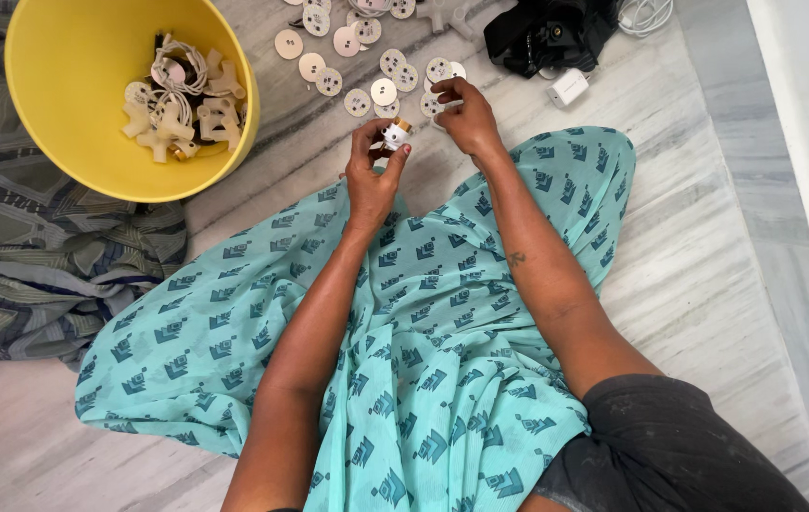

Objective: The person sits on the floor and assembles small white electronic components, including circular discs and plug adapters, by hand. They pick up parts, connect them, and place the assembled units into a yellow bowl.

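Your left hand (pixel 371 175), just above frame centre, pinches a small white plug part (pixel 395 135) with brass pins in its curled fingertips. Keep it steady, pins up. Your right hand (pixel 461 114) closes its fingertips on a round white disc (pixel 435 102) among the scattered ones; lift one only.

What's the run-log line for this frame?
left hand: holds small white plug part | right hand: on white discs on floor | yellow tub: holds finished plugs
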